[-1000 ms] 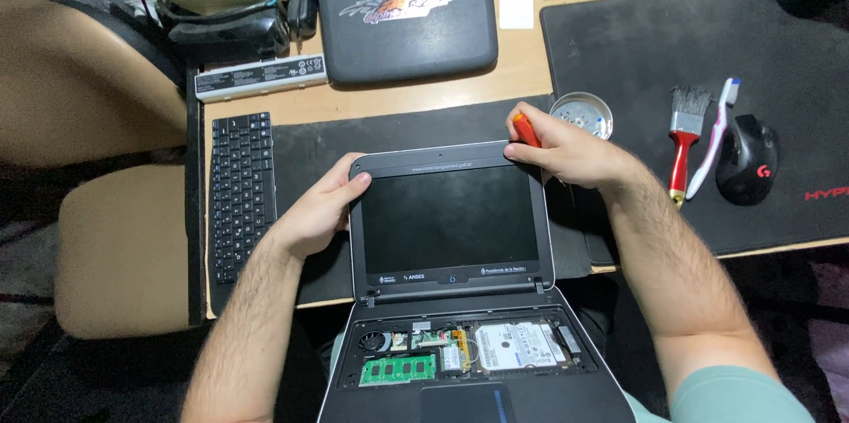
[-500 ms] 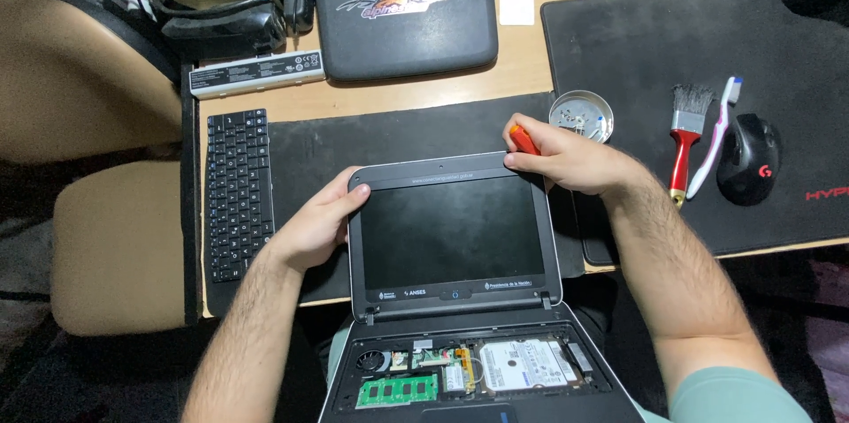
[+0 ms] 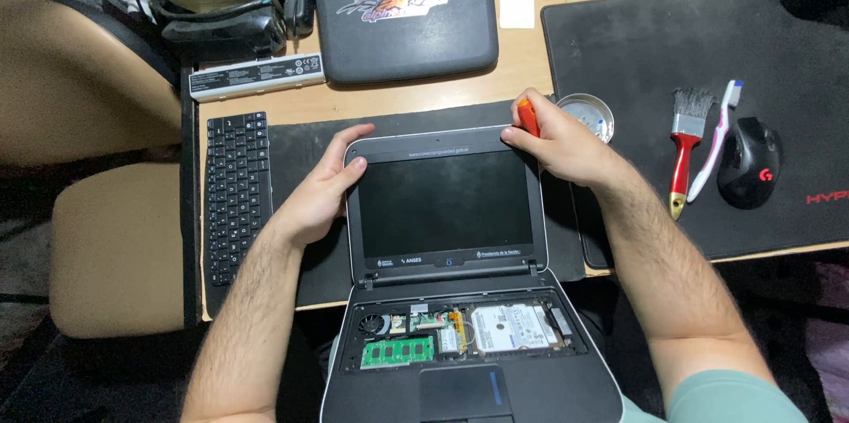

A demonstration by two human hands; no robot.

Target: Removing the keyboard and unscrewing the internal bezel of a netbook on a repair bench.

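Note:
A small grey laptop (image 3: 447,211) lies open flat, its dark screen toward the desk and its base toward me. The base has no keyboard, so a green memory stick (image 3: 398,352), a fan and a silver hard drive (image 3: 513,328) show. My left hand (image 3: 323,189) grips the screen's upper left corner. My right hand (image 3: 562,144) rests on the upper right corner and holds a red-handled screwdriver (image 3: 529,116) in its fingers.
A detached black keyboard (image 3: 235,193) lies at the left. A second closed laptop (image 3: 402,12) and a white battery (image 3: 256,76) sit at the back. A small round metal dish (image 3: 585,114), a red brush (image 3: 683,144), a toothbrush (image 3: 715,140) and a black mouse (image 3: 750,162) lie on the right mat.
The screen has tipped further back and lies flatter. Both hands stayed on its top corners, and more of the exposed base has come into view.

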